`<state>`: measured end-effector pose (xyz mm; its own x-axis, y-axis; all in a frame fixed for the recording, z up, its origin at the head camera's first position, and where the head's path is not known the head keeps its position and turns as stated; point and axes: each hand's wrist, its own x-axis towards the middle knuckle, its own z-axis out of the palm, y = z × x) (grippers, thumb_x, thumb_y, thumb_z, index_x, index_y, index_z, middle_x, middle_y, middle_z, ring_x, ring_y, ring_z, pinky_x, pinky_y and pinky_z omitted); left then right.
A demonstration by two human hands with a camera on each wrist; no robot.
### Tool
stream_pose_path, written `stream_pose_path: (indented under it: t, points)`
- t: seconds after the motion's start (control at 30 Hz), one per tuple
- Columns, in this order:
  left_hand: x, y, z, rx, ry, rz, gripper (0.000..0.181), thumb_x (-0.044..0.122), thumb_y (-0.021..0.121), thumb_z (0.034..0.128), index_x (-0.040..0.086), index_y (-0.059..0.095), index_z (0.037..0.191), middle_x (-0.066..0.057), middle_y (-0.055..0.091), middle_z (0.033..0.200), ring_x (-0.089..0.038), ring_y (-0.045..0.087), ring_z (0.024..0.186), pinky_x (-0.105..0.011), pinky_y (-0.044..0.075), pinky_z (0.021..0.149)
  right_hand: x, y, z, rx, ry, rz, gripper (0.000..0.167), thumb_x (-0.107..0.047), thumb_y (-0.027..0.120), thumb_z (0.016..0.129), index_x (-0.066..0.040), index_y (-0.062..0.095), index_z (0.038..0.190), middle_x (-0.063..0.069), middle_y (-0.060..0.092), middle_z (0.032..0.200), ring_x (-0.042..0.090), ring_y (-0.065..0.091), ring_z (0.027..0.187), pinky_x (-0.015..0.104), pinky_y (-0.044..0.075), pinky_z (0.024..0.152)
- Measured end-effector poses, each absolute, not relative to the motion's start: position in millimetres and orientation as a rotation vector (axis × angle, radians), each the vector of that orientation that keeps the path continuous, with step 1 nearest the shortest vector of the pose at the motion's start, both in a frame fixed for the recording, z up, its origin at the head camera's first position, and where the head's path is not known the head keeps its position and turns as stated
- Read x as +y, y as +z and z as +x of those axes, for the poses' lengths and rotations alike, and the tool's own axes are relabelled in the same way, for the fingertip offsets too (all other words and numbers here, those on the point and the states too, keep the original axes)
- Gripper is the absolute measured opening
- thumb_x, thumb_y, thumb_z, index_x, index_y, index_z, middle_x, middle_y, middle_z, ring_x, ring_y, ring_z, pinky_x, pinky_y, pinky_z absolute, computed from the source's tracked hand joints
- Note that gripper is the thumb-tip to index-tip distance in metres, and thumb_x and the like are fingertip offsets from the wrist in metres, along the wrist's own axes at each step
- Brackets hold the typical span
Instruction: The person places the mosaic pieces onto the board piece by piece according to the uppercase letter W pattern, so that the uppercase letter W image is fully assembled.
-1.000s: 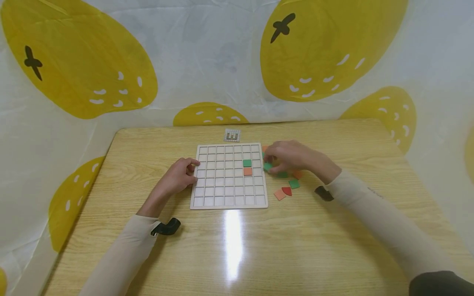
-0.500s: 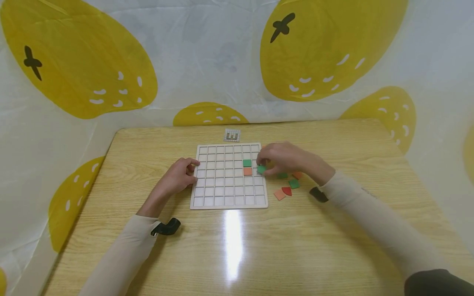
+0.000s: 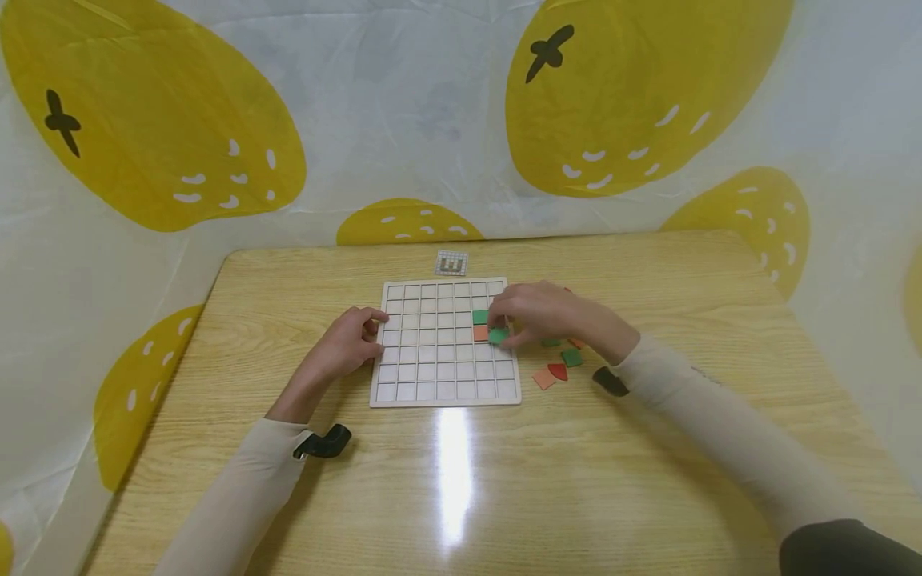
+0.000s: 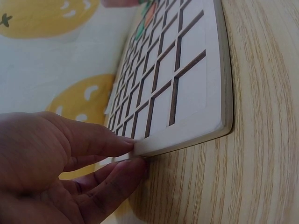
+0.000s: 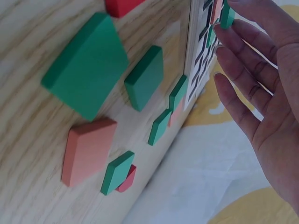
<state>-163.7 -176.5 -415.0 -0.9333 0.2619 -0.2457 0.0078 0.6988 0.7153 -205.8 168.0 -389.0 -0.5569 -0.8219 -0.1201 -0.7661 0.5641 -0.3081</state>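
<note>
A white gridded board lies on the table. A green square tile and an orange square tile sit in neighbouring cells on its right side. My right hand pinches another green square tile between thumb and fingers, over the cell right of the orange one. In the right wrist view this held tile shows at the fingertips. My left hand rests thumb and fingertips against the board's left edge, spread apart. The left wrist view shows the fingers touching the board's rim.
Loose green tiles, an orange tile and a red quarter-round tile lie right of the board. More tiles are partly hidden by my right hand. A small pattern card lies behind the board.
My right hand has moved left from the loose tiles onto the board's right side, carrying the green tile. My left hand has stayed at the board's edge.
</note>
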Motion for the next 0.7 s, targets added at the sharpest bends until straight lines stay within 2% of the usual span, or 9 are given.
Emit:
stream_pose_path:
  t: [0.27,0.53,0.7]
  points:
    - [-177.6,-414.6,-165.0,2.575,1.092,0.220,0.049,-0.005,0.067,0.0889,-0.005,0.056,0.136,-0.021,0.050,0.113,-0.029,0.051,0.093,-0.031,0.051,0.070,160.7,-390.4,-204.4,2.547,-0.318,-1.353,0.020,-0.026,0.078,0.086,-0.020,0.074,0.105,-0.006,0.069,0.097,0.014,0.061,0.093,0.030,0.050,0.076]
    - [-176.4,-412.2,-163.5,2.575,1.084,0.203,0.050,-0.004,0.068,0.0888,-0.003,0.056,0.137,-0.020,0.050,0.114,-0.029,0.051,0.096,-0.032,0.051,0.072,156.5,-389.8,-200.9,2.554,-0.319,-1.398,0.020,-0.024,0.078,0.087,-0.019,0.074,0.106,-0.007,0.070,0.099,0.014,0.063,0.096,0.032,0.051,0.077]
    - [-176.8,-413.2,-164.4,2.579,1.078,0.203,0.050,-0.004,0.068,0.0884,-0.003,0.056,0.137,-0.020,0.051,0.114,-0.029,0.051,0.095,-0.032,0.051,0.071,155.1,-394.3,-202.2,2.543,-0.330,-1.449,0.019,-0.024,0.078,0.086,-0.020,0.074,0.105,-0.008,0.069,0.096,0.012,0.063,0.094,0.029,0.050,0.073]
